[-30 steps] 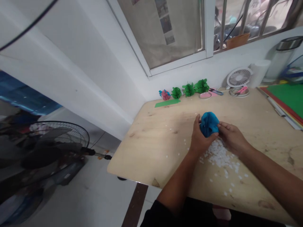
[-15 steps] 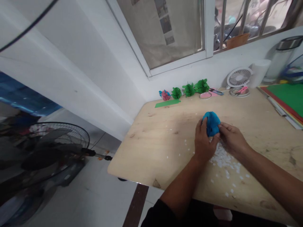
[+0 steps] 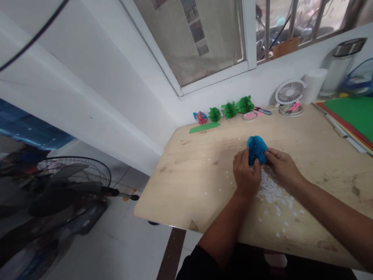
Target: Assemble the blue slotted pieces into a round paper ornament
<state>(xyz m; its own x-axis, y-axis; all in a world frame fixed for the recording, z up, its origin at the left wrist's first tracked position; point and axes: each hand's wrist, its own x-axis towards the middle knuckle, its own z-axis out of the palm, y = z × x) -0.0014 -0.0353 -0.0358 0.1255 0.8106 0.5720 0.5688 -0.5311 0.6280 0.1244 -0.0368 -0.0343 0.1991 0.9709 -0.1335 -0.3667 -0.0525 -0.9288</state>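
Observation:
A blue folded paper ball (image 3: 257,149) sits between my two hands above the wooden table (image 3: 198,171). My left hand (image 3: 245,175) grips its left side with fingers curled round it. My right hand (image 3: 279,166) pinches its right side with the fingertips. Under my hands lies a heap of small white paper scraps (image 3: 272,190).
Along the wall stand three green paper balls (image 3: 230,109), a pink and blue one (image 3: 200,117), a green paper strip (image 3: 204,127), tape rolls, a cutter and a small white desk fan (image 3: 289,92). Coloured sheets (image 3: 349,116) lie at right. A floor fan (image 3: 70,186) stands left of the table.
The blue ball has been squeezed narrower between my hands, and my left hand has closed further over it. The view has shifted slightly.

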